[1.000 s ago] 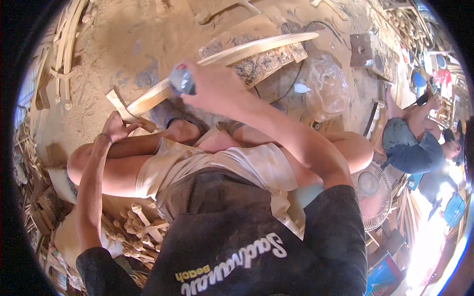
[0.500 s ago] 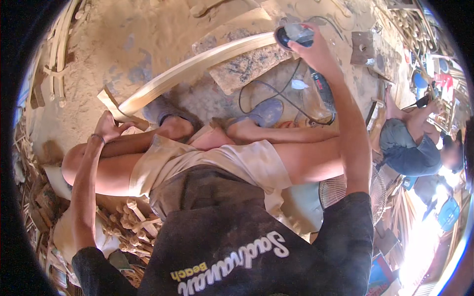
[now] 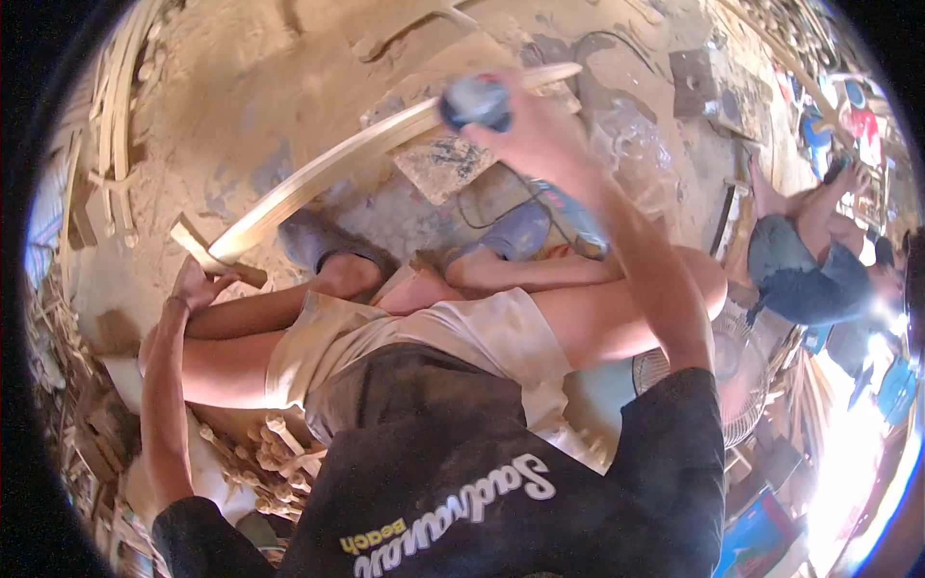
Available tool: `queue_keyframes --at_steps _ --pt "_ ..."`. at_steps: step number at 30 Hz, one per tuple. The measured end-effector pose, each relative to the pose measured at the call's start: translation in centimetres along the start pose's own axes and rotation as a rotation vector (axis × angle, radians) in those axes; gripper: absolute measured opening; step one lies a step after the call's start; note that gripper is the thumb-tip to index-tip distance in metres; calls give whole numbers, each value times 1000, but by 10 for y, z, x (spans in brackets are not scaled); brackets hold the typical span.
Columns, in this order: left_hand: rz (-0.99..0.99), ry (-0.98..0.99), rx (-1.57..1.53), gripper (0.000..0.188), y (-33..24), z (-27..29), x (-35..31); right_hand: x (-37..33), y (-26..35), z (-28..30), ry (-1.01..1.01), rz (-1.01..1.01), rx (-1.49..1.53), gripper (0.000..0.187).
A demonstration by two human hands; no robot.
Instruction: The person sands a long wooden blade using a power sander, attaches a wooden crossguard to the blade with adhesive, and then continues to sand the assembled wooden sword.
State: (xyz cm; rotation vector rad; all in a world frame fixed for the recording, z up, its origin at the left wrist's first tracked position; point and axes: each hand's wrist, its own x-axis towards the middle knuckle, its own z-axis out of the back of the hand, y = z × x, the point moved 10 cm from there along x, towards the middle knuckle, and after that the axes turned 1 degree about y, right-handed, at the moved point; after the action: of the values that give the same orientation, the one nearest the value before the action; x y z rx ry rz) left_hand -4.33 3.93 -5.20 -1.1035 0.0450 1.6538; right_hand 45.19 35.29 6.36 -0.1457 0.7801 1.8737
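A long, pale curved wooden strip [image 3: 328, 173] runs from near my left knee up toward the far middle, with a short wooden crosspiece [image 3: 188, 234] at its near end. My left hand [image 3: 198, 287] is closed on that crosspiece. Farther along, my right hand [image 3: 540, 144], smeared by motion, grips a corded power sander [image 3: 477, 101] with a round dark head. The head rests over the strip, apparently touching it; my forearm partly covers the tool's blue body. Beneath the strip lies a stained board [image 3: 438, 171]. My crossed legs and shod feet are just nearer than the strip.
Long wooden strips [image 3: 116, 144] lie at far left. A crumpled plastic bag [image 3: 631, 144] and a wooden block [image 3: 718, 91] sit to the right. A fan [image 3: 756, 376] stands beside my right knee. Another person [image 3: 819, 270] sits at right. Turned wooden pieces [image 3: 279, 462] are heaped at lower left.
My right hand has moved the sander leftward and nearer along the strip, uncovering its far end. My left hand, still on the crosspiece, has shifted slightly left and nearer.
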Motion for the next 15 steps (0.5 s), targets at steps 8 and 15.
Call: queue_keyframes --at_steps 8,15 --pt "75 81 43 42 3 -7 9 11 -55 28 -90 -68 -16 75" --pt "183 91 159 46 20 -6 5 56 -181 58 -369 64 159 77"
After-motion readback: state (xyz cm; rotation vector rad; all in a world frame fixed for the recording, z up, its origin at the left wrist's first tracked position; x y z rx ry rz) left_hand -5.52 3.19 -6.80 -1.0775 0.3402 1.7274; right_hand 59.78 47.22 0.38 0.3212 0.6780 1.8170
